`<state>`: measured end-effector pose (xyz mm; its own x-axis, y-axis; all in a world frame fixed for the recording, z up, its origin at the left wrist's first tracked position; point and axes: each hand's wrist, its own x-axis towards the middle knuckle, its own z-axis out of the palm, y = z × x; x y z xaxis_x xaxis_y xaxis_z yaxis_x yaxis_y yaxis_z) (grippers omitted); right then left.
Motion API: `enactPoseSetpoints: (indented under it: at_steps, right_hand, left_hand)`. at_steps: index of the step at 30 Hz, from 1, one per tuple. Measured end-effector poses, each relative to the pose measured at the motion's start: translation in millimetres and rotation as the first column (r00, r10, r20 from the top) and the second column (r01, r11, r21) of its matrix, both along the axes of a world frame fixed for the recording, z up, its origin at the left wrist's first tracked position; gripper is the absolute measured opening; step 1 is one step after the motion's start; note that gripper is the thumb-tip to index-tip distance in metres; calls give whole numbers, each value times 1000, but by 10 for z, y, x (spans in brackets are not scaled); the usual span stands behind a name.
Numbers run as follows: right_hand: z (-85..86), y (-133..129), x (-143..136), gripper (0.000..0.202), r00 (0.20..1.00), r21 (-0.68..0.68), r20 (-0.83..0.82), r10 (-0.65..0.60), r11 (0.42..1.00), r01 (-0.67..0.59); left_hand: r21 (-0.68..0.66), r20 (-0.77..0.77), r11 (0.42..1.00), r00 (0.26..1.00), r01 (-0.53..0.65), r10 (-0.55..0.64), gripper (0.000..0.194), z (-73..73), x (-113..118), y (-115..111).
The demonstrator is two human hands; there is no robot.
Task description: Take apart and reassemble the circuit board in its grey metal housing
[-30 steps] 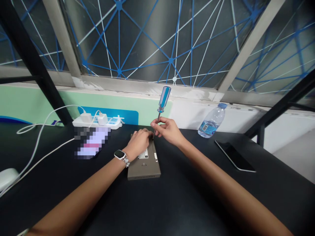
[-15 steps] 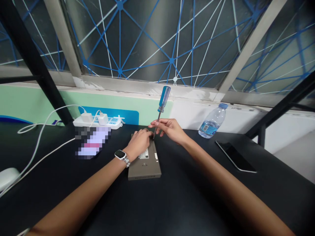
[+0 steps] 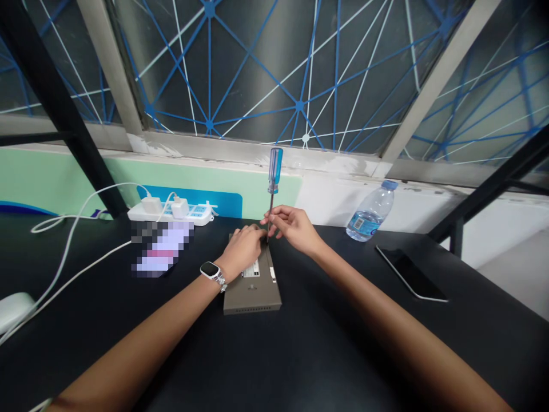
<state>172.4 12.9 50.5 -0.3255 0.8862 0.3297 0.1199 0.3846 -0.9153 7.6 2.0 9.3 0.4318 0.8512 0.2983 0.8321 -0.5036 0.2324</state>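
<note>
A flat grey-brown metal-cased device (image 3: 252, 298) lies on the dark desk, with a white label and a row of small slots on its near edge. My left hand (image 3: 242, 249) presses over its far part, fingers curled around it and thumb side near the far right corner. A screwdriver (image 3: 275, 170) with a clear and blue handle stands almost upright there, its tip at the device's far right end. My right hand (image 3: 297, 230) pinches the thin shaft low down between thumb and fingers. The exact contact point of the tip is hidden by the fingers.
A water bottle (image 3: 369, 213) and a dark phone-like slab (image 3: 410, 274) are on the right. To the left are a blurred-out bright screen (image 3: 165, 252), a power strip (image 3: 201, 214) with white cables, and a white mouse-like object (image 3: 15, 312). A windowed wall stands behind.
The screwdriver has tipped from leaning right to almost upright, its handle swinging left and turning. My right hand has shifted slightly with it. My left hand and the device stay put.
</note>
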Motion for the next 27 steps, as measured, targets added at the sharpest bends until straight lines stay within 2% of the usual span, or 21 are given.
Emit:
enactPoseSetpoints:
  at_steps: [6,12,15,19,22,27]
  right_hand:
    - [-48,-9,-17,25,990,94,32,-134,987,130]
    - [-7,-3,21,24,984,142,148,-95,987,74]
    - [22,5,35,21,987,137,134,-88,988,70]
    - [59,-14,69,20,995,119,35,-98,989,93]
    - [47,-105,125,24,989,54,-107,-101,993,107]
    - [-124,-408,228,41,917,-82,-369,-149,988,127]
  left_hand:
    - [7,18,1000,1000,13,-13,38,9,1,-14]
    - [29,1,999,1000,12,-12,36,-7,-5,-17]
    - [74,65,997,998,-1,-4,34,27,-3,-46]
    - [134,226,990,972,33,-63,31,96,-35,-119]
    - [134,333,987,934,87,-128,28,119,-140,-200]
    - [32,433,980,881,197,-192,25,60,-362,-372]
